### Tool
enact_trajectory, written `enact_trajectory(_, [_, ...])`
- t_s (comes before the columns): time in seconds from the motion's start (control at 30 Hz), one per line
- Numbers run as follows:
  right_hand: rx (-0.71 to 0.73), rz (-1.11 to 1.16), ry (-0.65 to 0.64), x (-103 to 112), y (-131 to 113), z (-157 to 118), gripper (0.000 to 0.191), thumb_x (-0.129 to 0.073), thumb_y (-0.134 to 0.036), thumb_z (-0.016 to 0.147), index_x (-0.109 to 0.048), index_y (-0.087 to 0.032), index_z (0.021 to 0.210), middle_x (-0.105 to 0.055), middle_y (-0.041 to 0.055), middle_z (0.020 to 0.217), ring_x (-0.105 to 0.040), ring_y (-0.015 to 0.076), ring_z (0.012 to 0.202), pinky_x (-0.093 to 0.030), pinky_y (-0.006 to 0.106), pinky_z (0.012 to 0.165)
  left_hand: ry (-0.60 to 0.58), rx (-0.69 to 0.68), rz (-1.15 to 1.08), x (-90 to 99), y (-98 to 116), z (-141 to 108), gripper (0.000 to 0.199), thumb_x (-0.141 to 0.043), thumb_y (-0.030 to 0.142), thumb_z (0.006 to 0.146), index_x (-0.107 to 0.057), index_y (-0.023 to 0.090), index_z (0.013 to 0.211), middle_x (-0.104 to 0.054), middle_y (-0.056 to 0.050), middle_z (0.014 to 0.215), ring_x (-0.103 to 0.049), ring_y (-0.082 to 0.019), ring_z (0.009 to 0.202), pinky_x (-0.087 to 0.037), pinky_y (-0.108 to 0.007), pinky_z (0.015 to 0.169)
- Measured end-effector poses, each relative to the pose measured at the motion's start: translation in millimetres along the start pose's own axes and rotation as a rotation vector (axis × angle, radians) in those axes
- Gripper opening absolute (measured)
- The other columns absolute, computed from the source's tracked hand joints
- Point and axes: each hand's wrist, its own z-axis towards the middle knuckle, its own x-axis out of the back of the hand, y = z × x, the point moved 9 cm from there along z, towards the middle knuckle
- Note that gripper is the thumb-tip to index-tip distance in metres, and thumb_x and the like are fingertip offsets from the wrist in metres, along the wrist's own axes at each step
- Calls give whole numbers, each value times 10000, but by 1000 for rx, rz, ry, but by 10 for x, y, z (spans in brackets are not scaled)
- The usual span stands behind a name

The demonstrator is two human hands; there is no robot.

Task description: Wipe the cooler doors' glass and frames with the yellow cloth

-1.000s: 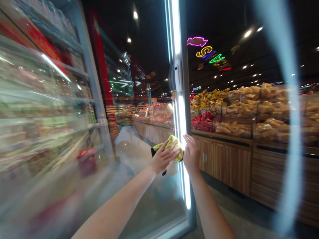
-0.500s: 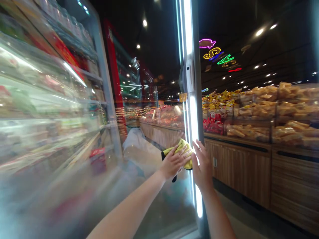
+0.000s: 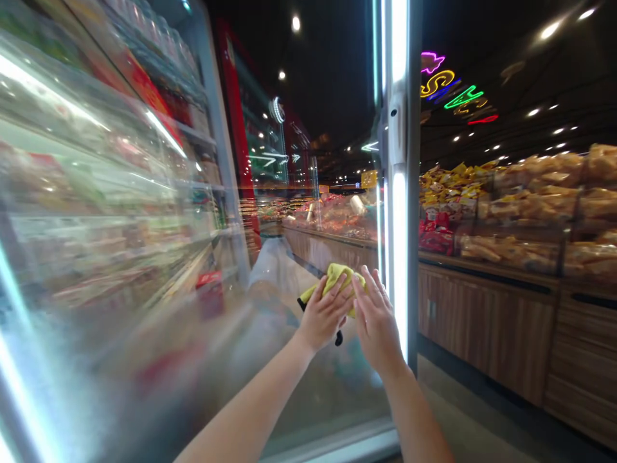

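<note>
A yellow cloth with a black edge (image 3: pixel 337 273) is pressed against the glass door (image 3: pixel 332 386), close to its lit vertical frame (image 3: pixel 400 244). My left hand (image 3: pixel 325 315) lies over the cloth with its fingers bent around it, holding it to the glass. Just to the right, my right hand (image 3: pixel 376 318) has its fingers stretched upward, their tips at the cloth's right side. Its palm faces the door, and no object shows in its grasp. Part of the cloth is hidden beneath the left hand.
Blurred shelves of packaged goods (image 3: pixel 120 251) fill the left side. A red box (image 3: pixel 209 294) shows through or in the glass. On the right, wooden cabinets (image 3: pixel 486 321) carry piles of bagged food (image 3: pixel 530 206). The door lock (image 3: pixel 396 128) sits high on the frame.
The cloth and my left hand have shifted slightly left. My right hand has moved left from the lit frame to the cloth's edge. The view has turned, so the door frame appears farther right.
</note>
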Motion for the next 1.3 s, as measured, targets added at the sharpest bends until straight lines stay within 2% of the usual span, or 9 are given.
enact_trajectory(0.13, [-21, -9, 8, -47, 1, -4, 552, -353, -195, 1050, -343, -306, 1590, -348, 59, 1659, -228, 267, 1566, -356, 576, 1216, -16, 300, 19, 147, -515, -5, 683, -591, 306, 925, -377, 302, 1573, -342, -1, 1650, -155, -257, 1583, -31, -519, 1313])
enact_trajectory(0.23, [-32, -9, -19, -83, 8, -10, 548, -344, -199, 1054, -340, -308, 1591, -337, 58, 1664, -220, 268, 1567, -363, 576, 1212, -24, 424, 34, 217, -543, -288, 728, -614, 293, 904, -356, 292, 1585, -369, -24, 1635, -129, -278, 1585, -18, -538, 1308])
enact_trajectory(0.4, [-24, 7, -63, -143, -32, -39, 531, -350, -226, 1062, -350, -295, 1589, -338, 81, 1662, -218, 280, 1566, -391, 581, 1192, -106, 181, -14, 129, -98, -529, 659, -548, 282, 939, -374, 313, 1574, -376, 40, 1631, -130, -231, 1587, 10, -490, 1318])
enact_trajectory(0.5, [-33, 26, -75, -181, -81, -62, 544, -349, -214, 1058, -334, -295, 1595, -326, 85, 1667, -220, 282, 1565, -393, 581, 1191, -154, 219, -15, 146, -292, -464, 686, -561, 307, 938, -338, 336, 1586, -330, 49, 1652, -168, -251, 1580, -42, -507, 1317])
enact_trajectory(0.63, [-11, 44, -130, -289, -209, -104, 598, -344, -170, 1041, -264, -302, 1618, -301, 83, 1677, -213, 271, 1568, -393, 570, 1193, -115, 495, 54, 304, -698, -588, 775, -631, 337, 905, -299, 319, 1605, -326, -11, 1655, -168, -303, 1578, -108, -556, 1298])
enact_trajectory(0.87, [47, -9, -179, -476, -388, -188, 610, -353, -163, 1039, -253, -317, 1620, -319, 75, 1670, -225, 274, 1564, -355, 599, 1207, -120, 303, 14, 240, -283, -795, 708, -568, 315, 940, -309, 318, 1599, -358, 30, 1639, -137, -245, 1587, -8, -515, 1309])
enact_trajectory(1.0, [47, -22, -189, -547, -444, -217, 616, -353, -172, 1042, -224, -316, 1627, -316, 90, 1669, -223, 285, 1563, -339, 625, 1205, -174, 399, 12, 296, -605, -703, 770, -600, 339, 926, -253, 339, 1614, -316, 19, 1659, -215, -281, 1569, -119, -529, 1299])
enact_trajectory(1.13, [90, -7, -208, -587, -573, -243, 664, -355, -134, 1028, -174, -338, 1633, -300, 76, 1676, -229, 270, 1561, -343, 597, 1215, -140, 610, 86, 478, -898, -1030, 819, -638, 319, 901, -245, 316, 1619, -302, -26, 1665, -193, -318, 1572, -199, -543, 1272])
enact_trajectory(1.3, [135, 14, -203, -631, -724, -279, 692, -353, -122, 1024, -125, -352, 1636, -305, 66, 1674, -242, 265, 1557, -351, 587, 1215, -185, 322, 52, 409, -509, -1342, 751, -622, 318, 907, -315, 342, 1592, -398, 12, 1622, -182, -268, 1578, -82, -509, 1305])
